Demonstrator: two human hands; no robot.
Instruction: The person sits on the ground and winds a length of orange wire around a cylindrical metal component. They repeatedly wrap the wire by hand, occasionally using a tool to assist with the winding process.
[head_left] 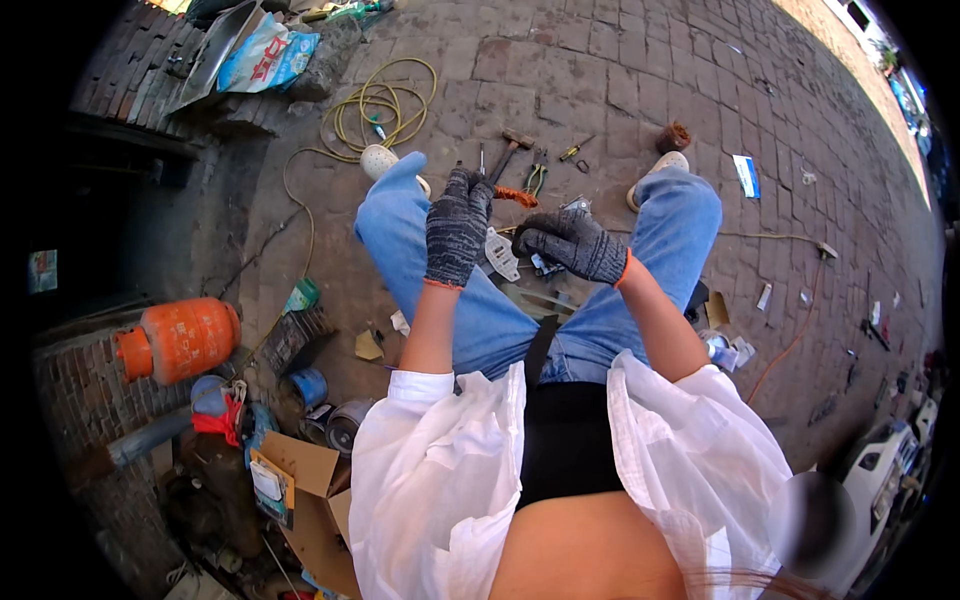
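Two gloved hands, apart from each other, between the spread knees of the jeans. Left hand: fingers curled in. Copper-coloured wire bundle sticks out right at its finger edge, toward the right hand; looks gripped, but fingers cover that end, so cannot tell for certain. Right hand: fingers bent toward thumb, as in a pinch; whether anything is clamped there, cannot tell.

Near the hands: pale slotted plate between the forearms, small metal part just beyond the right hand. On the paving past them: hammer, pliers, yellow screwdriver. Second copper clump lies apart, near the right shoe.

Step in hand, judged: handling copper wire by hand, possibly pulling or sorting strands; tools lie unheld. Next move probably calls for a firm left hold on the bundle and a fine right-hand pinch on any loose strand, clear of sharp wire ends.
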